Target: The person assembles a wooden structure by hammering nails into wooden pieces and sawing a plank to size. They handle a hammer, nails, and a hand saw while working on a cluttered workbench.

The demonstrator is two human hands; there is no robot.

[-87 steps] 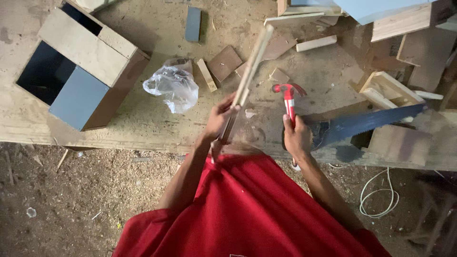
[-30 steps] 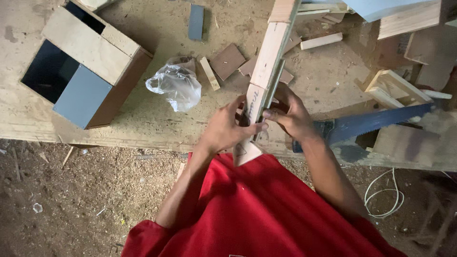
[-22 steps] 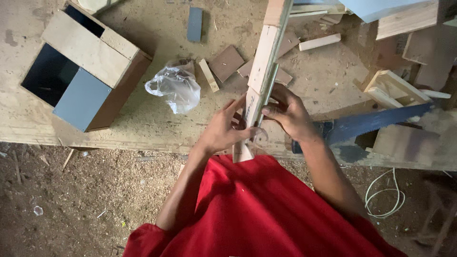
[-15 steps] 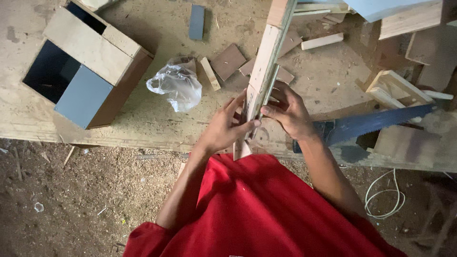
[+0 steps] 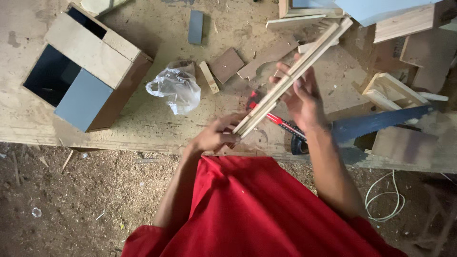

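Note:
I hold a long pale wooden strip piece (image 5: 320,48) slanted from lower left to upper right above the workbench. My left hand (image 5: 215,137) grips its near end. My right hand (image 5: 302,95) holds it around the middle, fingers wrapped from behind. Under the strip on the bench lies a red-handled tool (image 5: 277,121). A blue handsaw blade (image 5: 381,122) lies just right of my right wrist.
A wooden box with grey panels (image 5: 85,71) stands at the left of the dusty workbench (image 5: 143,119). A crumpled clear plastic bag (image 5: 177,88), wood offcuts (image 5: 227,64), a small open wooden frame (image 5: 391,91) and a white cord (image 5: 383,200) on the sawdust floor lie around.
The strip piece has swung from nearly upright to a slant toward the upper right. My right hand moved up along it. Earlier that hand held the red-handled tool, which now lies on the bench.

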